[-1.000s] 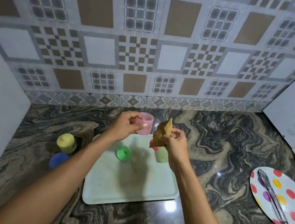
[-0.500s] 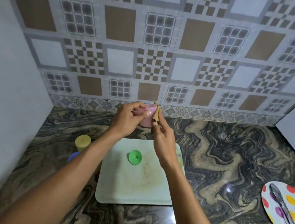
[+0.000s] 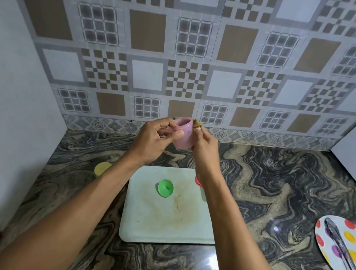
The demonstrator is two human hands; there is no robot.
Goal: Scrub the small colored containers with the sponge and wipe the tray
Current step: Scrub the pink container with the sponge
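While the small pink plastic cup is held in the air above the far edge of the pale green rectangular tray, I read the left hand as pinching its rim and the right hand as pressing the pinched brownish sponge against its side. My worry: a hard scrub stroke against so light a hold could twist the cup loose onto the small green container below.

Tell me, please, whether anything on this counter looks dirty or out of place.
The tray carries a brownish smear across its middle, beside the green container; it is not yet wiped. Nothing else stands out.
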